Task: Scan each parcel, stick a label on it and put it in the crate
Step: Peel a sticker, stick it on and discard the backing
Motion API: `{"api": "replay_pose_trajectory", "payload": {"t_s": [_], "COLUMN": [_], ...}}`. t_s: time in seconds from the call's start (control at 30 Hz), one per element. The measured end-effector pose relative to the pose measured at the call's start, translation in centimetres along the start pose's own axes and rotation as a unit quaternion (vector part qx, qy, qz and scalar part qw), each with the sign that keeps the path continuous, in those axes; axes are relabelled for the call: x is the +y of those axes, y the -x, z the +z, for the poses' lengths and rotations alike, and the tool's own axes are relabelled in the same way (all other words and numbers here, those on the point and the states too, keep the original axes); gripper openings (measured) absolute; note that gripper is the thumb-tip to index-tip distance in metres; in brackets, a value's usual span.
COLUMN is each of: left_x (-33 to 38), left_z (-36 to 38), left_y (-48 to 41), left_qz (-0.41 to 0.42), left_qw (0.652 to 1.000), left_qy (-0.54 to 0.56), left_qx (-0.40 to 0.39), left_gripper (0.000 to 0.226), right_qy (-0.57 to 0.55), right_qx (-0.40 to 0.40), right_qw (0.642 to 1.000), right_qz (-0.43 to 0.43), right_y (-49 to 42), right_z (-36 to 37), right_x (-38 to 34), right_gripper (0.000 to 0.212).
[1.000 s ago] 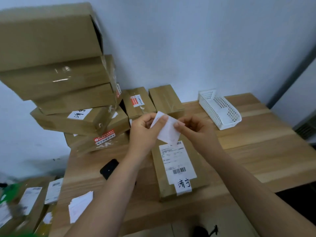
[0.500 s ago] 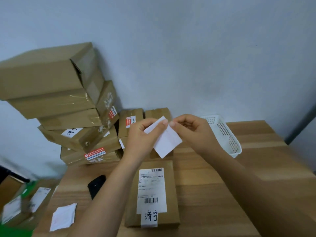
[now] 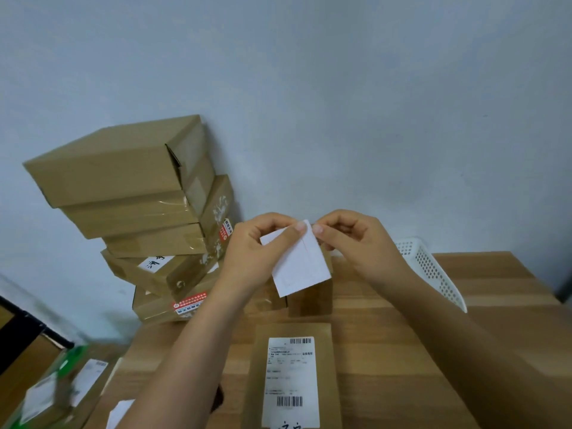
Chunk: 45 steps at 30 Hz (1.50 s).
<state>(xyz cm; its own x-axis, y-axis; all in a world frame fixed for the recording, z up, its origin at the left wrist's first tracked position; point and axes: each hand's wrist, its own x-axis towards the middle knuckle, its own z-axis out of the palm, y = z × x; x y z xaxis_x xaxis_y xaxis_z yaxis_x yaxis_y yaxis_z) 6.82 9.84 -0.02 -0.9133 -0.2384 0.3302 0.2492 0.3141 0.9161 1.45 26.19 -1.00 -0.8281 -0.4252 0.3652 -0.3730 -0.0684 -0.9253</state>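
Note:
A white label sheet (image 3: 301,264) hangs in the air above the table, held at its top corner. My left hand (image 3: 257,252) pinches it between thumb and fingers. My right hand (image 3: 353,239) pinches at the same top corner with its fingertips. Below them a flat brown parcel (image 3: 328,376) lies on the wooden table (image 3: 418,351), with a printed shipping label (image 3: 291,382) on its top. A green crate (image 3: 58,385) holding labelled parcels sits blurred at the lower left.
A leaning stack of brown boxes (image 3: 139,218) stands against the wall at the back left. Two smaller boxes (image 3: 309,300) sit behind my hands. A white perforated basket (image 3: 433,274) lies at the right. Loose white sheets (image 3: 119,413) lie near the table's front left.
The view has tilted upward, so the table and parcel sit lower in the frame. Both hands keep the label sheet raised, with my right fingertips working at its top corner.

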Motion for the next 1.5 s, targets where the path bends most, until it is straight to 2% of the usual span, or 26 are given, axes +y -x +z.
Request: {"api": "replay_pose_trajectory", "payload": {"t_s": [0.27, 0.47, 0.63, 0.8, 1.13, 1.5], "left_x": [1.5, 1.7, 2.0, 1.8, 1.1, 0.8], "left_z": [-1.4, -1.9, -2.1, -2.4, -3.3, -3.3], "left_y": [-1.1, -1.7, -1.9, -1.9, -2.0, -2.0], "left_qz": [0.027, 0.022, 0.021, 0.026, 0.033, 0.035], "left_qw": [0.998, 0.997, 0.995, 0.992, 0.99, 0.989], "left_qy": [-0.012, -0.012, -0.02, -0.024, -0.035, -0.029], "left_qx": [-0.048, -0.075, -0.097, -0.117, -0.132, -0.14], "left_gripper": [0.024, 0.022, 0.028, 0.03, 0.019, 0.017], "right_qy": [0.003, 0.017, 0.023, 0.002, 0.029, 0.069], "right_qx": [-0.014, -0.021, -0.029, -0.045, -0.063, -0.079], "right_qw": [1.0, 1.0, 0.999, 0.999, 0.997, 0.994], "right_qz": [-0.011, 0.01, 0.012, 0.023, 0.013, 0.011], "right_y": [-1.5, -2.1, -2.1, -2.1, -2.2, -2.2], "right_z": [0.4, 0.4, 0.4, 0.4, 0.4, 0.4], "right_x": [-2.4, -2.8, -2.7, -2.2, -2.2, -2.5], "right_gripper": [0.012, 0.025, 0.027, 0.018, 0.015, 0.02]}}
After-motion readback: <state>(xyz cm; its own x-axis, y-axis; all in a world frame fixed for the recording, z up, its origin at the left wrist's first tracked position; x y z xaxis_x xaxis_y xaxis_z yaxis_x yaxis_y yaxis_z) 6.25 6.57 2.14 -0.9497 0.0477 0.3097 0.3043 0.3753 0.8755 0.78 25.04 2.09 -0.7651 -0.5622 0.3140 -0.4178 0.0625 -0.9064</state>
